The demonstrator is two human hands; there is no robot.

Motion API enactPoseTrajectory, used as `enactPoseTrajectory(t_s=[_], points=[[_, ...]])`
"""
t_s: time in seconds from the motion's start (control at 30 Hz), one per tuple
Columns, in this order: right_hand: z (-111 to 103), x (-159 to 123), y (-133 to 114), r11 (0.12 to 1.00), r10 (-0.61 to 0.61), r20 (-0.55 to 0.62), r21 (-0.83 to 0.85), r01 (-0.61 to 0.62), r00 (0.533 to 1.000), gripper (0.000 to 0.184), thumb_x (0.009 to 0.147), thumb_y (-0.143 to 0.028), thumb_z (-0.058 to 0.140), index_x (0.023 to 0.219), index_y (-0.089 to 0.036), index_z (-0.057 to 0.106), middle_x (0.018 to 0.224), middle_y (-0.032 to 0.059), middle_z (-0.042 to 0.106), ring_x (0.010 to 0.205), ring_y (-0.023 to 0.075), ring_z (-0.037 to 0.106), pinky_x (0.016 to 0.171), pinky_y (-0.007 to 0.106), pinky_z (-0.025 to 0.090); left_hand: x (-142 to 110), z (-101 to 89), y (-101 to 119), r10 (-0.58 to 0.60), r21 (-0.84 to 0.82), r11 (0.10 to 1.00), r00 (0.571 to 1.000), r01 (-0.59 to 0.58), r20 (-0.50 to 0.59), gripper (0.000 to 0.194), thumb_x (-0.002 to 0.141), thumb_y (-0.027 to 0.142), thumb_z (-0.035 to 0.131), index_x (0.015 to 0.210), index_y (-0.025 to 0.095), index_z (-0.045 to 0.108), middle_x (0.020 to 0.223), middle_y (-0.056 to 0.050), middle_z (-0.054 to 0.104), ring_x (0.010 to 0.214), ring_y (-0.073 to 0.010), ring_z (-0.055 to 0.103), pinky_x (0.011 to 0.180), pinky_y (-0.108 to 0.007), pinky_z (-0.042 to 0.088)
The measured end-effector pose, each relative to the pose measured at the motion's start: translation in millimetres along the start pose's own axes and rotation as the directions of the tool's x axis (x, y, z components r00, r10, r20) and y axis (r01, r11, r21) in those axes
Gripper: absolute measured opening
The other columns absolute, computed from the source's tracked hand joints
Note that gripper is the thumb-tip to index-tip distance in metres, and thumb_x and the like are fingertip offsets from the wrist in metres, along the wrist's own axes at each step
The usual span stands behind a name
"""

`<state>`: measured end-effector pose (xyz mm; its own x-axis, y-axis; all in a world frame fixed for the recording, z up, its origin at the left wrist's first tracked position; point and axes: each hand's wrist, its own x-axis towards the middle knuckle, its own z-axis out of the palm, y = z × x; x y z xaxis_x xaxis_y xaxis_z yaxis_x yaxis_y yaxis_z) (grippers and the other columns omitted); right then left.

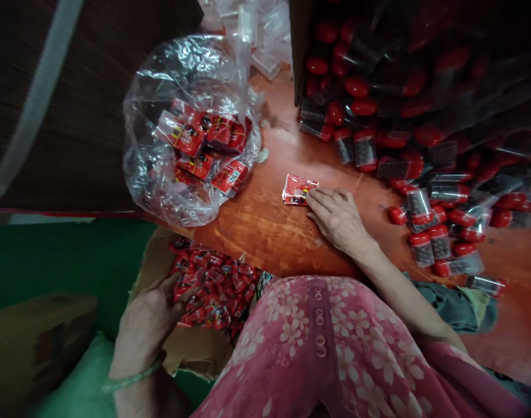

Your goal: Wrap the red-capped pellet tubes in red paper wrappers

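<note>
My right hand (341,220) lies on the orange-brown table with its fingers stretched out. Its fingertips touch the right edge of a small stack of red printed cards (297,189). To the lower left, my left hand (154,310) hangs over an open cardboard box (200,351), its fingers apart and slightly blurred. Many small red wrapped packets (217,284) fill that box, and the fingers reach their left side. Nothing shows in the left hand, though its palm is hidden.
A clear plastic bag (191,200) holding more red printed cards stands left on the table. At right lies a heap of clear containers with red caps (365,150). Clear plastic pieces (265,61) lie at the back. A dark panel (86,116) rises at left.
</note>
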<state>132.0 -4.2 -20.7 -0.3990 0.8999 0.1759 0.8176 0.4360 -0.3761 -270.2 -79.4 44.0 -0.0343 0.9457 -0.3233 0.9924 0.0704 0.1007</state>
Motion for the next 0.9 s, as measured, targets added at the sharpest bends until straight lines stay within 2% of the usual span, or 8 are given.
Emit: enactPoseTrajectory(t_s=[0.07,0.13,0.3,0.43,0.53,0.67,0.8,0.9], points=[[11.8,2.7,1.7,0.996,-0.064,-0.064,-0.068,0.06,0.996,0.032,0.105,-0.019,0.047,0.125,-0.009,0.07,0.128,0.0162,0.075,0.12,0.0268,0.066,0.096,0.043,0.045,11.7,4.8,29.9,0.103,-0.087,0.99,0.987,-0.114,-0.124,0.03,0.088,0.044,0.068,0.105,0.021,0.077,0.108,-0.01,0.081,0.09,-0.0305,0.078,0.076,-0.039,0.062],[19.7,3.7,2.8,0.99,-0.093,-0.115,-0.113,0.08,0.989,0.032,0.104,-0.012,0.044,0.12,-0.009,0.071,0.124,0.0154,0.077,0.115,0.0249,0.066,0.092,0.04,0.045,31.2,11.9,74.5,0.26,-0.255,0.909,0.927,-0.329,-0.271,0.028,0.092,0.039,0.068,0.111,0.021,0.076,0.111,-0.008,0.08,0.097,-0.025,0.078,0.088,-0.036,0.063],[24.8,7.3,0.8,0.997,-0.036,-0.105,-0.078,0.028,0.994,0.03,0.102,-0.01,0.043,0.113,-0.012,0.071,0.116,0.0149,0.077,0.105,0.0237,0.064,0.088,0.038,0.044,91.0,37.5,177.7,0.513,-0.193,0.687,0.655,-0.7,-0.555,0.042,0.094,0.024,0.066,0.135,0.013,0.063,0.138,-0.018,0.067,0.13,-0.0266,0.066,0.11,-0.041,0.056],[22.2,11.1,-1.4,1.0,0.019,-0.087,-0.015,-0.021,0.996,0.027,0.101,-0.011,0.044,0.1,-0.013,0.071,0.105,0.0149,0.076,0.094,0.0241,0.062,0.082,0.037,0.046,124.8,53.8,205.4,0.68,-0.002,0.603,0.515,-0.798,-0.521,0.038,0.096,0.013,0.056,0.133,0.009,0.062,0.144,-0.022,0.062,0.139,-0.0301,0.058,0.115,-0.048,0.052],[8.0,14.0,0.2,0.999,0.039,-0.068,0.012,-0.039,0.997,0.022,0.101,-0.015,0.049,0.094,-0.015,0.069,0.093,0.0117,0.074,0.086,0.0236,0.061,0.077,0.036,0.048,133.1,58.0,206.0,0.724,0.043,0.553,0.455,-0.832,-0.518,0.032,0.095,0.008,0.051,0.122,0.011,0.068,0.14,-0.019,0.065,0.136,-0.0283,0.06,0.113,-0.048,0.053],[-30.7,21.3,9.7,0.971,0.1,-0.008,0.221,-0.096,0.995,0.013,0.101,-0.026,0.056,0.104,-0.018,0.066,0.097,0.0082,0.073,0.091,0.0217,0.063,0.084,0.035,0.051,131.0,56.4,207.5,0.658,0.005,0.557,0.438,-0.831,-0.612,0.025,0.093,0.006,0.055,0.11,0.013,0.072,0.121,-0.015,0.074,0.118,-0.0258,0.065,0.1,-0.043,0.057],[-59.2,34.2,25.4,0.908,0.382,-0.156,-0.119,-0.401,0.911,0.027,0.099,-0.037,0.057,0.113,-0.015,0.065,0.109,0.0166,0.069,0.101,0.0316,0.059,0.09,0.047,0.049,131.0,56.9,213.3,0.611,-0.048,0.601,0.498,-0.797,-0.615,0.018,0.094,0.01,0.056,0.095,0.014,0.073,0.092,-0.01,0.073,0.082,-0.0196,0.059,0.074,-0.033,0.053],[-58.6,43.3,37.5,0.801,0.497,-0.138,-0.307,-0.514,0.857,0.049,0.096,-0.043,0.061,0.13,-0.008,0.06,0.118,0.025,0.064,0.107,0.0398,0.057,0.089,0.055,0.049,131.6,59.5,216.1,0.594,-0.089,0.636,0.56,-0.766,-0.577,0.019,0.098,0.018,0.055,0.094,0.015,0.073,0.086,-0.009,0.07,0.078,-0.0192,0.057,0.072,-0.032,0.05]])
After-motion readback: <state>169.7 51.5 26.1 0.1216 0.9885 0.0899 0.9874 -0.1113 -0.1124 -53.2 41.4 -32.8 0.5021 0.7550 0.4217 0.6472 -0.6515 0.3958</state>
